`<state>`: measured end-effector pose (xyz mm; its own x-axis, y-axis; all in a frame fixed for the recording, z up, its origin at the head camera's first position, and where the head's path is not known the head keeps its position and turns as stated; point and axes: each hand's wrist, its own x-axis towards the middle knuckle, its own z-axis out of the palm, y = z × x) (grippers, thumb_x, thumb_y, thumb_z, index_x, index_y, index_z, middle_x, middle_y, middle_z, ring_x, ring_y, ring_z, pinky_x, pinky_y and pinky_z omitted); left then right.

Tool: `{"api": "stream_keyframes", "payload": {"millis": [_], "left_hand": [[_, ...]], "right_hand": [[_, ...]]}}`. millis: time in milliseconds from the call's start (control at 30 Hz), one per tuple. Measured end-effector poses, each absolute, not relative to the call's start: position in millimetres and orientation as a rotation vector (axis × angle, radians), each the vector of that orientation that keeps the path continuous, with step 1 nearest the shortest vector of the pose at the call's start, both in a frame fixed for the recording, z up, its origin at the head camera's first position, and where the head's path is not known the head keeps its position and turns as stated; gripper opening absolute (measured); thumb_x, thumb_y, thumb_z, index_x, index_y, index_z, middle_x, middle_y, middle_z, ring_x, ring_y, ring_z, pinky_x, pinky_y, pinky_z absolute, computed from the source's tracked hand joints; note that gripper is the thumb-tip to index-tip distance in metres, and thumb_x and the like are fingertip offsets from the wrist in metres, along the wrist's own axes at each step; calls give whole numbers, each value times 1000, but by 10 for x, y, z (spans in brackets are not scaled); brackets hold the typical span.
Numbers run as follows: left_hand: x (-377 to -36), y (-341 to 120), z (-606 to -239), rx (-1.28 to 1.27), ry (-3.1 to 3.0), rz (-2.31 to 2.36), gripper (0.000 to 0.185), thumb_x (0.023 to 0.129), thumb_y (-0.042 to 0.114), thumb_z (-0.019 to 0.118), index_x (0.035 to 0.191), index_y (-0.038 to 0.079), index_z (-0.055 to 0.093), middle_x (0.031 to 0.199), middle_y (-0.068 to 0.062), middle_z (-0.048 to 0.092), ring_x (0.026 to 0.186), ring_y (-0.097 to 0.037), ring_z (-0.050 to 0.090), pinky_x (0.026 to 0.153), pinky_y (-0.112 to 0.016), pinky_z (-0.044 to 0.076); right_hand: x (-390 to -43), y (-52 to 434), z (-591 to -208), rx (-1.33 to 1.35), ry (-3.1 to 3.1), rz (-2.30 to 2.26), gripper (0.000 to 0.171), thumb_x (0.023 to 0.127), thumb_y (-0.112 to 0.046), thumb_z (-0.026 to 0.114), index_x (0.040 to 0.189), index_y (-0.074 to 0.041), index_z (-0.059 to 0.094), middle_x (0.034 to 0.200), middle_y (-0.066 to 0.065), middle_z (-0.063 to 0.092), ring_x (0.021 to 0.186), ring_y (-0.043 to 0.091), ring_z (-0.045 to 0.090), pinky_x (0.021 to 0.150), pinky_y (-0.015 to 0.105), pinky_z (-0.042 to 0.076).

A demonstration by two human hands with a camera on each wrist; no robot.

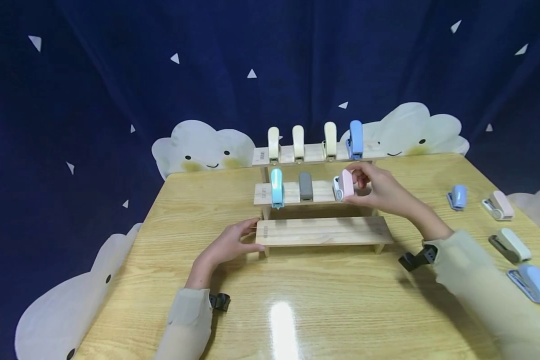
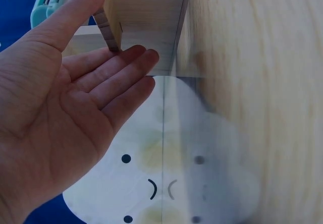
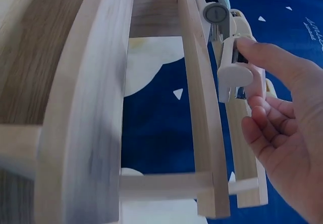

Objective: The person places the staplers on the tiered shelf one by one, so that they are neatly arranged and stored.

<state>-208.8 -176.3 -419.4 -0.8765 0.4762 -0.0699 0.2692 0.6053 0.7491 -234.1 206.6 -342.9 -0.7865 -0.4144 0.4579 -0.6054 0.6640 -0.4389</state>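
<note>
I have the right hand (image 1: 378, 187) at the right part of the wooden stand (image 1: 324, 231), its thumb and fingertips closed in a pinch on the pink stapler (image 1: 347, 185). That stapler is at the stand's middle tier, right of the grey stapler (image 1: 305, 186) and the turquoise stapler (image 1: 276, 187); I can't tell from here whether its base touches the wood. Holding it by the sides seems meant to let its front face me like its neighbours.

The left hand (image 1: 228, 242) is at the left end of the stand's lowest tier, thumb spread from loosely extended fingers, with the board's end between them (I'd guess to steady it, though I can't judge the pressure).

On the stand's top tier, three cream staplers (image 1: 298, 142) and a blue stapler (image 1: 356, 140) stand spaced in a row, presumably so each shows separately. On the table (image 1: 198, 200), well to the right of the stand, four loose staplers (image 1: 499, 205) lie within the right arm's reach, I'd say for easy picking.
</note>
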Motion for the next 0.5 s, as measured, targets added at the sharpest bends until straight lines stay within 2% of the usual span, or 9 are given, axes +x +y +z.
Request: {"api": "stream_keyframes", "payload": {"millis": [267,500], "left_hand": [[-2087,-1757,-4191,595,2562,1140,85,83,32,78,152,7,34,152,-14,44,138,-33,47,116,-47,39],[-2092,-1752,-4193,576,2565,1139,87,83,34,78,152,8,33,154,-14,42,138,-33,46,117,-47,38]], "right_hand": [[-2446,1945,-3397,863,-2634,851,57,74,-14,86,120,-2,55,87,6,56,76,15,49,61,17,45],[-2521,1912,-3397,898,-2663,816,57,75,-15,86,120,1,55,88,7,55,79,16,49,64,20,48]]}}
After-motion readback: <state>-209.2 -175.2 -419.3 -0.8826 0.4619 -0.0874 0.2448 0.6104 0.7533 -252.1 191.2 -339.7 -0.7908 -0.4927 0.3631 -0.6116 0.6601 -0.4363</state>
